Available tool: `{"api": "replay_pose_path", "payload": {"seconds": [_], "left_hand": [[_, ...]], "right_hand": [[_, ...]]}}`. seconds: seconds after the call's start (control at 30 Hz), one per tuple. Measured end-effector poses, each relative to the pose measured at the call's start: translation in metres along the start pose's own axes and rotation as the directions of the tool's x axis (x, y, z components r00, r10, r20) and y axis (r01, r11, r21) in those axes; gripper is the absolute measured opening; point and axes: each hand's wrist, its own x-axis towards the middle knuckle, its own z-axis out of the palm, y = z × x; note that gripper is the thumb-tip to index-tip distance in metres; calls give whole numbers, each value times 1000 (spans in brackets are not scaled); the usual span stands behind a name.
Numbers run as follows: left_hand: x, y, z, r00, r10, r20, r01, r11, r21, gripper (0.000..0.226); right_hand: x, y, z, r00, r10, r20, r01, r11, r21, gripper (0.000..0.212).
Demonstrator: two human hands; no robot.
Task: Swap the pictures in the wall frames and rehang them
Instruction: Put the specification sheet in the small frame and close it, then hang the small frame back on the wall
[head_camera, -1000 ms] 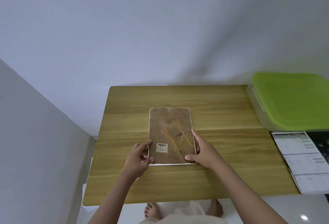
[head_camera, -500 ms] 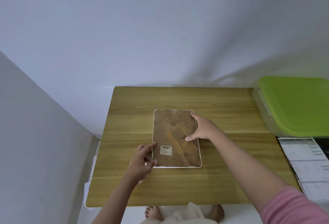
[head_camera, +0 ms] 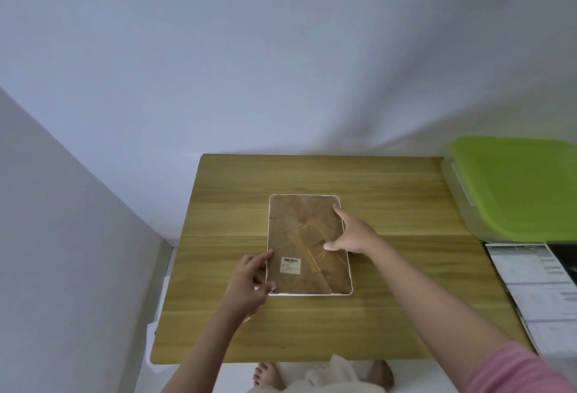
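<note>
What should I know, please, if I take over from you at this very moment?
Left hand: pinches the picture frame at its near-left corner.
Right hand: open, fingers resting on the frame's right edge and brown backing board.
Frame lies face down on the wooden table.
Done: one frame is down and laid flat.
Left: open the backing, swap the pictures, rehang. No second frame is in view.

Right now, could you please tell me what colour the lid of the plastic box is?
Bright lime green lid, clearest in the head view.

Pink sleeve, cream garment, bare feet
</note>
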Motion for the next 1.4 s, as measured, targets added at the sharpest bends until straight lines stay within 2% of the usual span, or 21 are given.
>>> {"api": "replay_pose_path", "payload": {"seconds": [0.13,0.23,0.3,0.43,0.47,0.53,0.6,0.63,0.73,0.8,0.93,1.1,1.27,1.33,1.4], "left_hand": [[-2,10,3,993,-110,-36,103,982,-155,63],[-7,20,-5,987,-160,10,151,907,-394,60],[-9,25,-13,984,-163,70,176,850,-497,58],[-11,41,-26,976,-154,155,216,764,-607,66],[-11,47,-28,979,-138,153,204,757,-621,68],[-13,63,-32,987,-89,131,153,760,-632,69],[-14,79,-34,995,-23,94,78,769,-635,63],[-14,88,-34,997,3,74,45,773,-633,61],[-17,109,-30,995,96,-7,-82,805,-587,56],[-21,122,-28,986,155,-64,-165,840,-517,52],[-30,147,-24,966,226,-127,-258,883,-392,50],[-38,162,-15,938,319,-132,-345,891,-296,51],[-37,164,-12,912,387,-135,-409,880,-241,50],[-36,165,-8,899,420,-120,-436,876,-204,50],[-32,167,-5,881,461,-102,-472,870,-144,51]], "right_hand": [[-11,9,22,994,55,-93,-27,961,276,102],[-24,12,29,991,33,-132,45,836,547,94],[-30,14,32,984,42,-176,78,778,624,87],[-42,15,31,967,44,-251,137,740,659,74],[-45,13,28,961,42,-273,144,767,625,72],[-49,6,20,943,30,-331,128,887,445,70],[-57,-8,10,919,-42,-391,166,943,288,67],[-63,-18,5,911,-102,-401,231,929,289,64],[-82,-52,-10,882,-273,-384,432,794,428,65],[-93,-69,-21,860,-342,-378,495,739,457,70],[-109,-92,-37,806,-402,-435,576,704,416,81],[-119,-104,-47,742,-338,-579,612,694,378,83],[-120,-102,-51,712,-236,-661,590,712,382,71],[-120,-99,-50,705,-158,-691,583,684,438,67],[-121,-95,-49,698,-71,-713,597,608,523,65]]}}
